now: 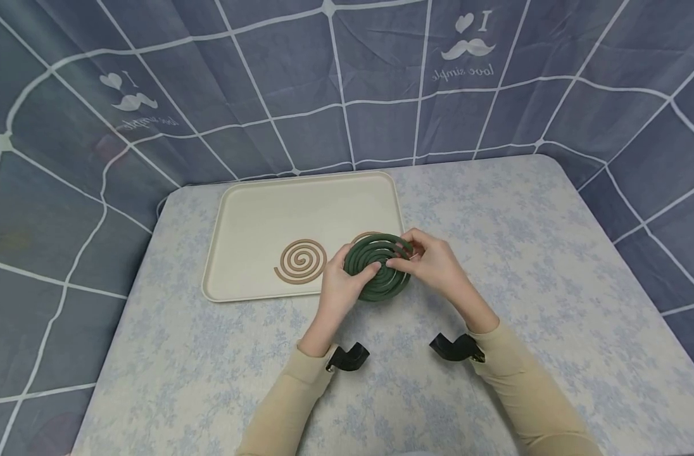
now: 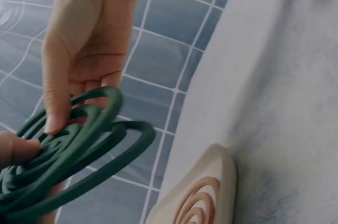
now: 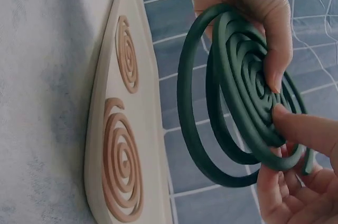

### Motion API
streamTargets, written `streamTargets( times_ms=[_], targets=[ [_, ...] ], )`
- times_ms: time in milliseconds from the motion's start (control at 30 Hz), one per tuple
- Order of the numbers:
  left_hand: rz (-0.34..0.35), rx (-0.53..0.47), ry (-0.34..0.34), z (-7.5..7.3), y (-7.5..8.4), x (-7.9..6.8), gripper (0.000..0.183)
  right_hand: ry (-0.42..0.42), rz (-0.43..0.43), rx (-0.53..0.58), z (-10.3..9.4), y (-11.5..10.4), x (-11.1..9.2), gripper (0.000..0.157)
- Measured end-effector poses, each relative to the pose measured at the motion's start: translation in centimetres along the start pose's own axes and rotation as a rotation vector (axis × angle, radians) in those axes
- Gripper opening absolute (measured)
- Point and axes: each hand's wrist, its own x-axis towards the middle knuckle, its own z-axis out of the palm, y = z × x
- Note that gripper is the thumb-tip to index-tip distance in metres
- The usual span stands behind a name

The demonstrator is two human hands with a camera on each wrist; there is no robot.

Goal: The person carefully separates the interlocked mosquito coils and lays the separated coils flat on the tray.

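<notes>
A dark green mosquito coil is held up in both hands above the front right edge of the tray, tilted in the air. My left hand grips its left side, thumb on the face near the centre. From the right, my right hand pinches it, its thumb also near the centre. In the right wrist view, a loop of the green coil stands apart from the tighter spiral. Whether it is one coil or two nested coils, I cannot tell. Some fingers are hidden behind it.
A cream tray lies at the back left of the table. On it are a brown coil and a second brown coil, partly hidden behind the green one. A checked blue curtain hangs behind.
</notes>
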Motion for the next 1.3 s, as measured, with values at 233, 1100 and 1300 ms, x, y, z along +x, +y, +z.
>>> streamTargets(
  times_ms=[233, 1100, 1300],
  targets=[
    [-0.125, -0.165, -0.222, -1.5, 0.5, 0.4, 0.044, 0.018, -0.072, 0.011, -0.3, 0.1, -0.1, 0.022],
    [-0.189, -0.127, -0.224, -2.3, 1.4, 0.4, 0.028, -0.026, -0.296, -0.016, -1.2, 0.1, -0.9, 0.017],
    [-0.228, -0.157, -0.298, -2.5, 1.6, 0.3, 0.032, -0.074, -0.468, 0.005, -1.3, 0.4, -0.7, 0.016]
  ],
)
